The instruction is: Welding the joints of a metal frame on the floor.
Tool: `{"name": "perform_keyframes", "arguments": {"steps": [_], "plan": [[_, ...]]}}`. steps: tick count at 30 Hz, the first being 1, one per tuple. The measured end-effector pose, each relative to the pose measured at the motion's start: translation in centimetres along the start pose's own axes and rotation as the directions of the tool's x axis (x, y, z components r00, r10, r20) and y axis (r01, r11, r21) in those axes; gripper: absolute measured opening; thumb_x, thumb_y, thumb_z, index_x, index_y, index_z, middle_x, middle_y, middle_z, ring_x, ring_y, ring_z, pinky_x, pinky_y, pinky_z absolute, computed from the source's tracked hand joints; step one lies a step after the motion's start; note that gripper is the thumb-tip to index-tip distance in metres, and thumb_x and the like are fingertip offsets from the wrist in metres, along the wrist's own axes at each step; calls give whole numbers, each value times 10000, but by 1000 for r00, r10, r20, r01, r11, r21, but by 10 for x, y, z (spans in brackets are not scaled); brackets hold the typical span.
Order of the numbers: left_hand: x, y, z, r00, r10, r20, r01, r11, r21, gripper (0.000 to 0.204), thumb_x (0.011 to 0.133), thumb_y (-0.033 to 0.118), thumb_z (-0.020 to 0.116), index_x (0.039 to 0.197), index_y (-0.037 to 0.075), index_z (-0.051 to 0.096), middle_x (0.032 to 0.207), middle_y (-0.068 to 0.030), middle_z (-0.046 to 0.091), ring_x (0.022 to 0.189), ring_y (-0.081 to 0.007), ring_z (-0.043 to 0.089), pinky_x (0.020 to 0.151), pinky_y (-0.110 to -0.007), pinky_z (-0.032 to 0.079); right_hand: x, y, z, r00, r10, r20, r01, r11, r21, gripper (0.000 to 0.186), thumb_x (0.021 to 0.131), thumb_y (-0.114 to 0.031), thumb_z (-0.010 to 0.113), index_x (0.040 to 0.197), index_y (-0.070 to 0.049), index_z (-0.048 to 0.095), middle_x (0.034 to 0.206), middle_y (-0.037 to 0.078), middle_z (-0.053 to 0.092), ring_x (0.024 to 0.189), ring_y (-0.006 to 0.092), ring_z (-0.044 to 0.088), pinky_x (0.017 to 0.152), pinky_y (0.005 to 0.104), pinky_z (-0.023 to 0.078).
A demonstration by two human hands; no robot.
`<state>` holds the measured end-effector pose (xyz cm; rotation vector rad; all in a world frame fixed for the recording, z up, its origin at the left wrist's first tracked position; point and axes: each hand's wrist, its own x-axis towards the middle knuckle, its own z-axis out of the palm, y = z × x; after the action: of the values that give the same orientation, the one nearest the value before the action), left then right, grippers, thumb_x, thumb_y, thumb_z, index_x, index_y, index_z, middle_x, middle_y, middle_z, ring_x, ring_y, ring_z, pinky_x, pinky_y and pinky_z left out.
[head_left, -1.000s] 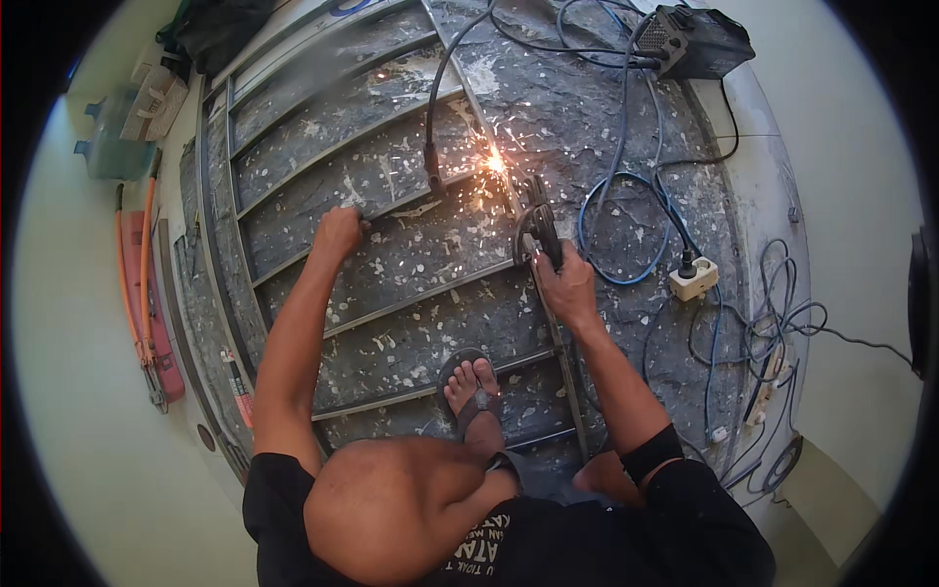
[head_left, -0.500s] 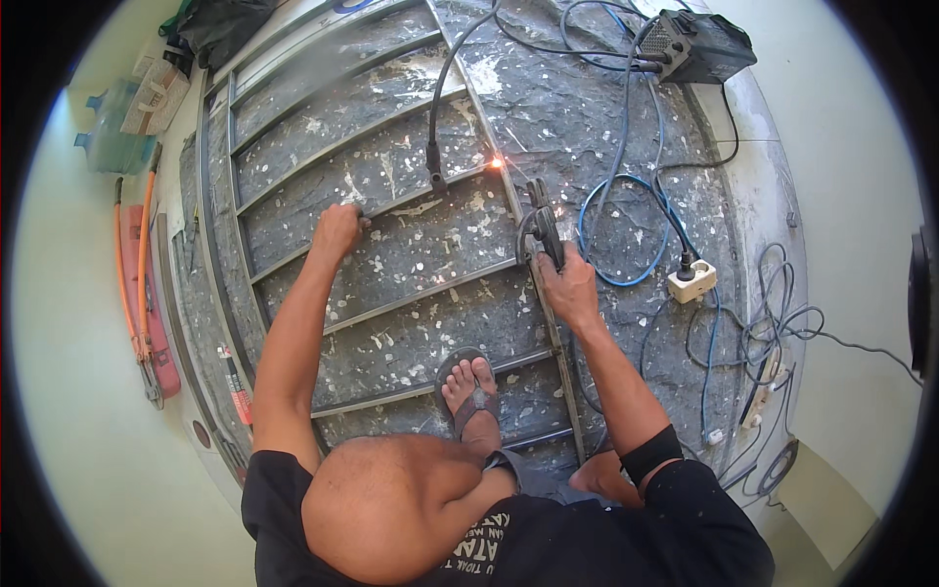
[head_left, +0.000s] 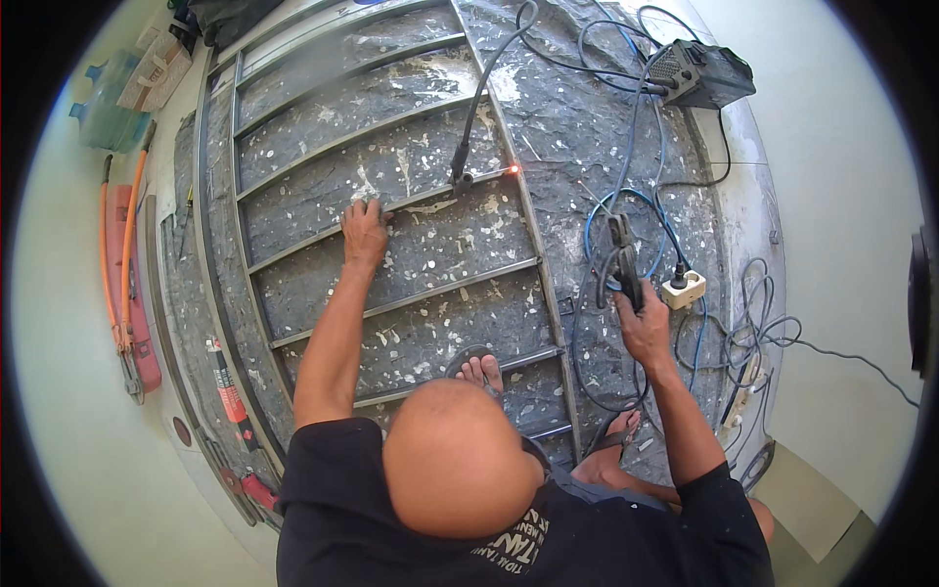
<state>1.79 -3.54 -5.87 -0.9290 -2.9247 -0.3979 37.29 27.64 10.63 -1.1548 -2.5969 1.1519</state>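
Note:
My left hand rests with fingers apart on a crossbar of the steel ladder-like frame. A black clamp with a cable grips that crossbar, right of my hand. A small orange glow sits at the crossbar's joint with the right rail. My right hand is closed on a black electrode holder, outside the rail, with a thin rod pointing up-left toward the glow. My sandaled feet are at the lower part of the frame.
The paint-spattered mat bears a welding machine, cables and a white socket block. Along the left lie orange bolt cutters, a red case, a tube and a red-handled tool. A water jug stands upper left.
The sparks have shrunk to a small glow. The electrode holder and my right hand have moved right and down, off the rail. My left hand has shifted right, its fingers loosened on the crossbar.

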Motion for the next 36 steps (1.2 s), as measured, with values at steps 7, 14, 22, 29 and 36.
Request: {"name": "perform_keyframes", "arguments": {"steps": [7, 14, 22, 29, 36], "plan": [[5, -1, -1, 997, 26, -78, -30, 998, -52, 225, 839, 213, 709, 962, 74, 581, 998, -142, 567, 960, -376, 541, 801, -502, 447, -13, -17, -14, 998, -44, 32, 46, 998, -48, 176, 924, -142, 651, 1008, 3, 595, 688, 124, 605, 607, 179, 552, 592, 361, 457], [4, -1, -1, 994, 15, -107, -22, 998, -60, 220, 847, 254, 703, 939, 84, 598, 968, -118, 576, 949, -344, 546, 825, -479, 432, -7, -29, 15, 993, -115, 36, 119, 986, -120, 217, 912, -182, 667, 986, 2, 578, 719, 232, 645, 684, 410, 672, 575, 431, 484], [2, -11, 10, 997, 41, -67, -49, 991, -128, 265, 823, 261, 731, 935, 52, 612, 955, -154, 604, 926, -370, 568, 818, -490, 445, 0, -15, 38, 977, -110, 184, 149, 965, -217, 280, 897, -232, 678, 1012, 0, 572, 735, 266, 629, 686, 446, 641, 596, 474, 473], [-17, -5, -19, 983, -112, -145, 46, 917, -396, 329, 825, 252, 755, 1033, 31, 626, 1044, -188, 604, 1022, -383, 576, 890, -464, 465, 7, -28, 28, 931, -73, 357, 83, 996, -12, 243, 862, -155, 710, 993, -19, 556, 674, 184, 593, 538, 302, 503, 542, 409, 440], [-141, 3, -84, 735, -544, -405, 279, 787, -550, 318, 901, 245, 687, 1108, 21, 596, 1072, -176, 587, 1031, -373, 543, 907, -464, 439, 31, -133, 32, 835, -281, 473, 440, 857, -268, 238, 851, -112, 714, 994, -27, 543, 659, 169, 560, 533, 292, 486, 527, 404, 418]]}}
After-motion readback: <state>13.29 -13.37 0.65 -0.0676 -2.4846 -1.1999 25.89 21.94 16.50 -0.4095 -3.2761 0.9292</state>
